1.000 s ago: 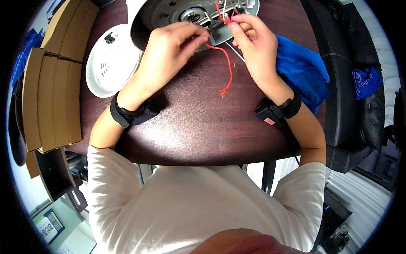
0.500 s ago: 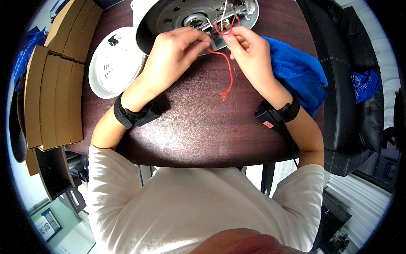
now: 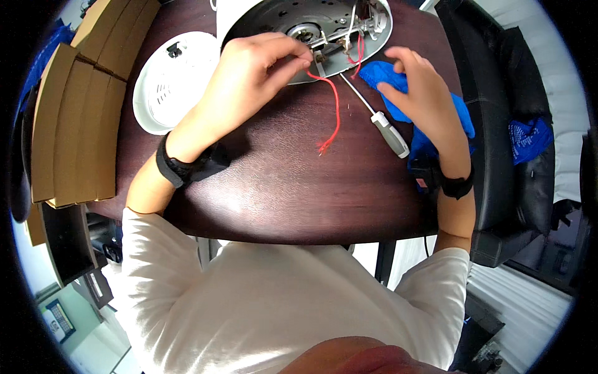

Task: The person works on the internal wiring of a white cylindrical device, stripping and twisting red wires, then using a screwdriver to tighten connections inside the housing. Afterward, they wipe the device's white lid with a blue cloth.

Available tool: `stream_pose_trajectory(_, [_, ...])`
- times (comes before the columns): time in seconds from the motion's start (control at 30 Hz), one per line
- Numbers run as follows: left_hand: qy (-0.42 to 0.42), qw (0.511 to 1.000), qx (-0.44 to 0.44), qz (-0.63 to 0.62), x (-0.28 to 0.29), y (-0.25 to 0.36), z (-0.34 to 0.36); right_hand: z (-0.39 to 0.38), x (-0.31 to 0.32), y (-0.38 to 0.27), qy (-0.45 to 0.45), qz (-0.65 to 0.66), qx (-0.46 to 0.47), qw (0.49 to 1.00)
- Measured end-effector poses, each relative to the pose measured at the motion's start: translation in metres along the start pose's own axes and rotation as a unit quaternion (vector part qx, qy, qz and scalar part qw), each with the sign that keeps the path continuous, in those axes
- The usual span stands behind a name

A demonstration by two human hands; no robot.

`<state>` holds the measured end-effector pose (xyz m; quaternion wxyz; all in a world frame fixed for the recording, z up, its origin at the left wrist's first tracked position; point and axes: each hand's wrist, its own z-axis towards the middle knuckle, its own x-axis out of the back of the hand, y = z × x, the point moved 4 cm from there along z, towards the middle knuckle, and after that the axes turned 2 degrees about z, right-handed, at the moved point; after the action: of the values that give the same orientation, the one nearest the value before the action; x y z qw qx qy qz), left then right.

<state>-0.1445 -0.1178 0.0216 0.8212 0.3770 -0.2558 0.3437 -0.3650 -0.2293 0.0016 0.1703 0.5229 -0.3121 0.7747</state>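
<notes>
My left hand (image 3: 258,71) is closed in a pinch at the near rim of an opened, round white appliance (image 3: 374,53) lying with its grey metal inside facing me. A red wire (image 3: 337,106) runs from those fingertips down over the tabletop and ends in a frayed tip. Another stretch of red wire hangs loose among the metal parts inside the housing. My right hand (image 3: 427,96) is raised over a blue cloth (image 3: 392,103), fingers apart and holding nothing. Between the hands lies a screwdriver (image 3: 391,134) with a grey-white handle, its shaft pointing at the appliance.
A round white cover (image 3: 168,93) with slots lies on the dark brown table (image 3: 280,181), left of the appliance. Cardboard boxes (image 3: 81,124) stand along the left edge. A black sofa (image 3: 498,156) is on the right, with a blue bag (image 3: 529,138) on it.
My right hand has let go of the red wire inside the appliance and moved right, its fingers opening. The screwdriver now shows. My left hand keeps its pinch.
</notes>
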Motion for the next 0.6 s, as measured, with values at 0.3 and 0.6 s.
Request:
stream_pose_trajectory(0.3, [0.064,0.995,0.057,-0.058,0.066,0.010,-0.010,-0.012,-0.045,0.053,-0.061,-0.127,0.065,0.988])
stream_pose_trajectory(0.6, [0.164,0.925,0.072,-0.336,0.083,-0.020,0.044,-0.012,-0.010,-0.023,-0.095,0.139,0.013,0.986])
